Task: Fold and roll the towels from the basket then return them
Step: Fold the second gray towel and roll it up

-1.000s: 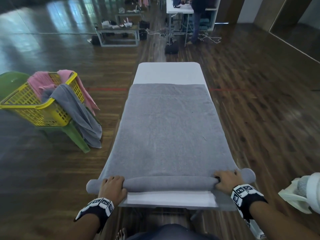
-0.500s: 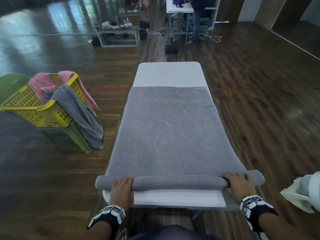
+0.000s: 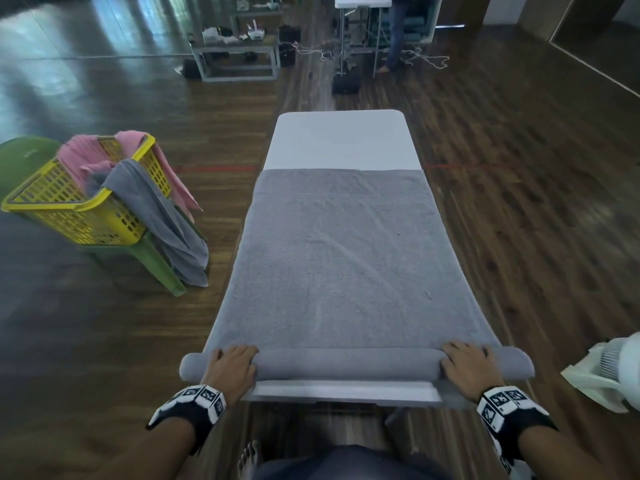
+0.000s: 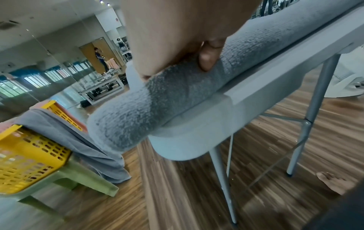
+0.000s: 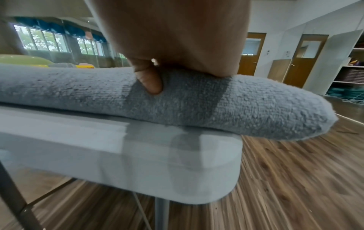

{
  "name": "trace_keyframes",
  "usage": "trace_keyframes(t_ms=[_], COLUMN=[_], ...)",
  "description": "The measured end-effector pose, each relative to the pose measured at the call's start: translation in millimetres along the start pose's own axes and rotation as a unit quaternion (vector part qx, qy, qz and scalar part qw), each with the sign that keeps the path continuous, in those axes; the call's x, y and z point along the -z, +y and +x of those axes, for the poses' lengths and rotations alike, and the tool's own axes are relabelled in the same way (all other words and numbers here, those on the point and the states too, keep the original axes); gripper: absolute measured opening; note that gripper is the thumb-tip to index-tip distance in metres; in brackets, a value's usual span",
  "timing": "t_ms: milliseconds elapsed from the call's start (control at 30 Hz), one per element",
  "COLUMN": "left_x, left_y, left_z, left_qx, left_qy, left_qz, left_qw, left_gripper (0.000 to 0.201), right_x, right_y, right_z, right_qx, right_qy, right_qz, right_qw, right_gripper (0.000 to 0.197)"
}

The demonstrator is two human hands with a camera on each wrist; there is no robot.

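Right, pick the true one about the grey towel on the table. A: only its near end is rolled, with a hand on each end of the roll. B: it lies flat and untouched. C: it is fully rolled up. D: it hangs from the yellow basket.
A: the grey towel is rolled only at the near edge, under the left hand and right hand.

The head camera is looking down along the table (image 3: 341,140); both wrist cameras are peering up, close beneath the hands, sharing its rolled towel (image 3: 346,363) edge.
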State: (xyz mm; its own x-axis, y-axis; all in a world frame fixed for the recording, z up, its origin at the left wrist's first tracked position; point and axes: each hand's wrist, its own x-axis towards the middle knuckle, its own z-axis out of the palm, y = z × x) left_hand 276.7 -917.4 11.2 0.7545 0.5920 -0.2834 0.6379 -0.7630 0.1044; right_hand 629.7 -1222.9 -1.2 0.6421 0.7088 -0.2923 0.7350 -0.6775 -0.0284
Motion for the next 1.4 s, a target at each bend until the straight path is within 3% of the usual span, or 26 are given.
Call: trace_keyframes(t_ms=[100, 233, 333, 400, 467, 600, 733, 833, 900, 1000, 1067, 1133, 1267, 1400], left_x=[-0.2, -24.4, -24.2, -14.0, 1.7, 7.0, -4.8, -3.6, 5.5, 10.9, 8.0, 0.2, -16.7, -10.6], left_y=[6.4, 27.2, 24.0, 15.7, 12.9, 11.7, 10.8, 9.7, 12.0, 7.5, 2.9, 1.3, 0.9, 5.7], left_z=[3.9, -10.4, -15.5, -12.0, 3.2, 23.6, 17.6, 11.4, 15.7, 30.6, 35.3, 34.1, 16.2, 4.7], left_qx=[0.041, 0.069, 0.041, 0.022, 0.021, 0.039, 0.026, 0.012, 0.018, 0.029, 0.026, 0.030, 0.007, -0.005], left_qy=[0.071, 0.048, 0.049, 0.046, 0.051, 0.078, 0.031, 0.027, 0.017, 0.020, 0.055, 0.049, 0.020, 0.062], left_qz=[-0.030, -0.015, -0.015, -0.005, 0.003, 0.000, -0.011, -0.001, 0.023, 0.037, 0.019, -0.004, 0.003, -0.003], left_qw=[0.996, 0.996, 0.998, 0.999, 0.998, 0.996, 0.999, 1.000, 0.999, 0.999, 0.998, 0.998, 1.000, 0.998], left_gripper=[0.054, 0.052, 0.056, 0.042, 0.031, 0.039, 0.053, 0.041, 0.029, 0.038, 0.053, 0.064, 0.062, 0.038], right_x=[-6.0, -14.9, -12.9, -4.1, 18.0, 41.3, 31.1, 30.3, 40.4, 61.3, 63.8, 52.9, 23.8, 24.8], right_y=[6.2, 8.1, 7.8, 5.1, -0.8, -8.5, -8.4, -7.9, -9.1, -11.9, -14.3, -13.8, -9.6, -5.9], right_z=[-3.5, -12.7, -8.8, 3.4, 21.4, 44.9, 36.9, 34.0, 40.7, 52.4, 56.9, 52.8, 28.7, 28.8], right_qx=[0.043, 0.014, 0.002, -0.005, -0.009, -0.010, 0.011, 0.032, 0.032, 0.014, 0.001, -0.001, 0.033, 0.037], right_qy=[0.069, -0.027, -0.005, 0.010, -0.019, -0.035, -0.077, -0.052, -0.089, -0.158, -0.121, -0.108, -0.126, -0.085], right_qz=[0.019, 0.045, 0.044, 0.039, 0.011, 0.038, 0.055, -0.003, -0.007, 0.004, 0.010, 0.039, 0.017, -0.024], right_qw=[0.997, 0.999, 0.999, 0.999, 1.000, 0.999, 0.995, 0.998, 0.995, 0.987, 0.993, 0.993, 0.991, 0.995], right_gripper=[0.053, 0.064, 0.055, 0.045, 0.040, 0.044, 0.062, 0.041, 0.036, 0.037, 0.040, 0.045, 0.074, 0.055])
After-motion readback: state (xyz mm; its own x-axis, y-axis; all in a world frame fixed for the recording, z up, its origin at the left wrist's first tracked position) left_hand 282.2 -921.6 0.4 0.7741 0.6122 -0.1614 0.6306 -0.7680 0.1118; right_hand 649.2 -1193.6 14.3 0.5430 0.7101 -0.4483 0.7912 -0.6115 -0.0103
